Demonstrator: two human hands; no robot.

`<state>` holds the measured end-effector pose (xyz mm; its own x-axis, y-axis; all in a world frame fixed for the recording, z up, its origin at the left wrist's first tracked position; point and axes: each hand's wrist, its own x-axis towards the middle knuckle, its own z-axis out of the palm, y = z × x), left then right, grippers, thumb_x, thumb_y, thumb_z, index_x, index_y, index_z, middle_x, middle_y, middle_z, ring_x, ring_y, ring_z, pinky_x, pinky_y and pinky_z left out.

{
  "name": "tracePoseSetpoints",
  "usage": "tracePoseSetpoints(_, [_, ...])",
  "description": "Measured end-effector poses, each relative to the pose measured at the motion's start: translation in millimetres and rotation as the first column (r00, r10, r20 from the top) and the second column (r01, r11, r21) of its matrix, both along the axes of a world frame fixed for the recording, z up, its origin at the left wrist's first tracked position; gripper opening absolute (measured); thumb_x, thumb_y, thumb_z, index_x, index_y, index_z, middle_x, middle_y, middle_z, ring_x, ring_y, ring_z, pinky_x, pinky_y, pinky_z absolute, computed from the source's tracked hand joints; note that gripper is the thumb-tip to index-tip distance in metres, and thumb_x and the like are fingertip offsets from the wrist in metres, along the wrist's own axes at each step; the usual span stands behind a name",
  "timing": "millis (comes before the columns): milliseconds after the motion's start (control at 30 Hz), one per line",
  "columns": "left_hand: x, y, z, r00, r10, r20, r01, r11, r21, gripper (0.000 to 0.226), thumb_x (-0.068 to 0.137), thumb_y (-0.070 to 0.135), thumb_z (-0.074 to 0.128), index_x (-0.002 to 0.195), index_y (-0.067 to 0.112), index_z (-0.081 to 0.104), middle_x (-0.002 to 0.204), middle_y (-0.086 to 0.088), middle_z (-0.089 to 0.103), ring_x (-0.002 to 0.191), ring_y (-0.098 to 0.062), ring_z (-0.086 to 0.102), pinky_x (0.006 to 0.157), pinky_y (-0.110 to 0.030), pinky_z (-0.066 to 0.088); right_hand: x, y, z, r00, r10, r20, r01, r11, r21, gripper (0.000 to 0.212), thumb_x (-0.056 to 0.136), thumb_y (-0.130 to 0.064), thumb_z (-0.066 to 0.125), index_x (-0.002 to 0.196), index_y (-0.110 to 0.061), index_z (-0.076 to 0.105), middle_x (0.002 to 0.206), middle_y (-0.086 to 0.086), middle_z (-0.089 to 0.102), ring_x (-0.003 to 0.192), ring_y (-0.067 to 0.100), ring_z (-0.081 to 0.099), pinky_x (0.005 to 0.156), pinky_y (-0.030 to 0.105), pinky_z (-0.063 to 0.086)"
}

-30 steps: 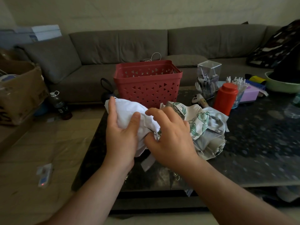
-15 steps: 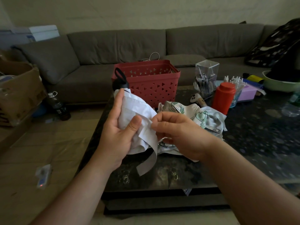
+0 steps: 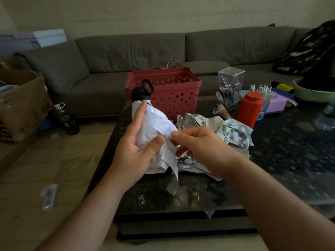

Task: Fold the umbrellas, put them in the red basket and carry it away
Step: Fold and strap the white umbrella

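White umbrella: a collapsed white fabric umbrella (image 3: 154,136) with a rounded black handle and wrist loop (image 3: 143,90), held upright above the near-left part of the counter, handle pointing to 12 o'clock; the cloth is thin, creased and loosely gathered, with a flat closing strap hanging down at 6 o'clock.
Left hand: the left hand (image 3: 134,151) is wrapped round the bundled canopy, thumb pressed across the front.
Right hand: the right hand (image 3: 199,147) pinches a fold or the strap of the white cloth at 3 o'clock of the bundle between thumb and forefinger; which of the two cannot be told.
Step in hand: probably gathering the pleats of the first umbrella, so the task is at an early stage.
Next move: likely calls for winding the strap snugly round the bundle while the left hand keeps the slippery folds from springing loose.
Second umbrella: a cream leaf-printed fabric umbrella (image 3: 217,129) lies rumpled and unfolded on the counter, just beyond the right hand.
Basket: the red perforated plastic basket (image 3: 174,98) stands at 12 o'clock, rigid, with nothing visible inside it.
Counter: a dark speckled glossy counter (image 3: 290,153) carries everything.
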<state>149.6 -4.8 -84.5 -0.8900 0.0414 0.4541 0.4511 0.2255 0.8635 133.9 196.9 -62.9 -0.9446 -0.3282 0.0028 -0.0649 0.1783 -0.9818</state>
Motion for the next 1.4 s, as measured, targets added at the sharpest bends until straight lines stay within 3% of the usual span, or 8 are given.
tracePoseSetpoints(167, [0.0,4.3,5.0,0.999,-0.028,0.023,0.025,0.991,0.129,0.071,0.091,0.038,0.073,0.142,0.069,0.036,0.126,0.05,0.057,0.114,0.0,0.068,0.106,-0.044,0.055,0.3,-5.6,-1.4,0.983,-0.13,-0.133,0.123,0.991,-0.057,0.017,0.096,-0.023,0.076,0.087,-0.011,0.084,0.086,0.012,0.08,0.089,0.045,0.074,0.082,0.06,0.062])
tracePoseSetpoints(333, [-4.0,5.8,7.4,0.998,0.006,0.055,-0.022,0.953,0.302,0.073,0.082,0.035,0.08,0.133,0.074,0.045,0.156,0.027,0.041,0.133,-0.01,0.061,0.1,-0.047,0.06,0.6,-10.4,-0.9,0.974,-0.167,-0.156,0.154,0.984,-0.092,0.017,0.095,-0.025,0.077,0.089,-0.011,0.084,0.085,0.006,0.081,0.087,0.026,0.078,0.087,0.046,0.064])
tracePoseSetpoints(500, [-6.1,4.6,1.8,0.998,0.049,0.025,-0.054,0.967,0.248,0.073,0.084,0.042,0.084,0.135,0.075,0.042,0.149,0.043,0.041,0.145,-0.005,0.048,0.114,-0.045,0.051,3.9,-12.0,-1.6,0.991,-0.055,-0.12,0.047,0.996,-0.071,0.035,0.078,-0.044,0.082,0.089,-0.011,0.08,0.083,0.005,0.079,0.075,0.016,0.073,0.074,0.036,0.06])
tracePoseSetpoints(733, [-7.0,9.3,-2.8,0.992,-0.07,0.104,0.029,0.934,0.357,0.059,0.096,0.027,0.06,0.14,0.065,0.051,0.163,0.026,0.039,0.15,-0.003,0.041,0.125,-0.045,0.035,-5.6,-12.5,-11.8,0.995,-0.081,0.05,0.088,0.986,-0.14,0.024,0.084,-0.016,0.087,0.066,-0.019,0.071,0.069,0.007,0.065,0.061,0.017,0.057,0.06,0.032,0.047])
tracePoseSetpoints(933, [-0.7,8.2,5.8,0.953,-0.249,0.172,0.139,0.864,0.484,0.105,0.087,0.011,0.071,0.158,0.063,0.014,0.147,0.027,0.05,0.131,-0.013,0.064,0.099,-0.043,0.06,-7.6,-3.9,-13.1,0.996,-0.05,0.069,0.062,0.981,-0.182,0.024,0.09,-0.012,0.081,0.071,-0.015,0.067,0.066,0.011,0.061,0.059,0.027,0.051,0.054,0.032,0.043])
tracePoseSetpoints(1067, [2.7,7.4,6.8,0.93,-0.297,0.218,0.164,0.864,0.475,0.1,0.081,0.017,0.075,0.15,0.072,0.028,0.15,0.026,0.051,0.132,-0.016,0.064,0.102,-0.047,0.058,-5.2,-3.5,-10.4,0.996,-0.012,0.088,0.021,0.995,-0.101,0.025,0.091,-0.012,0.08,0.069,-0.016,0.068,0.062,0.005,0.062,0.052,0.014,0.055,0.051,0.027,0.045])
tracePoseSetpoints(1233, [2.0,10.6,8.2,0.931,-0.303,0.204,0.171,0.855,0.49,0.077,0.086,0.022,0.068,0.133,0.079,0.044,0.161,0.023,0.042,0.141,-0.014,0.056,0.112,-0.048,0.051,-9.5,0.5,-12.6,0.989,-0.031,0.143,0.052,0.989,-0.139,0.024,0.09,-0.016,0.082,0.069,-0.018,0.071,0.074,0.015,0.06,0.072,0.032,0.05,0.066,0.042,0.045])
tracePoseSetpoints(1400, [5.6,11.1,9.0,0.926,-0.298,0.232,0.128,0.826,0.548,0.08,0.078,0.018,0.076,0.134,0.069,0.054,0.149,0.021,0.054,0.127,-0.015,0.067,0.094,-0.042,0.061,-9.8,3.2,-14.3,0.986,-0.041,0.165,0.056,0.994,-0.089,0.022,0.089,-0.013,0.082,0.07,-0.015,0.071,0.065,0.006,0.063,0.055,0.014,0.055,0.052,0.024,0.044])
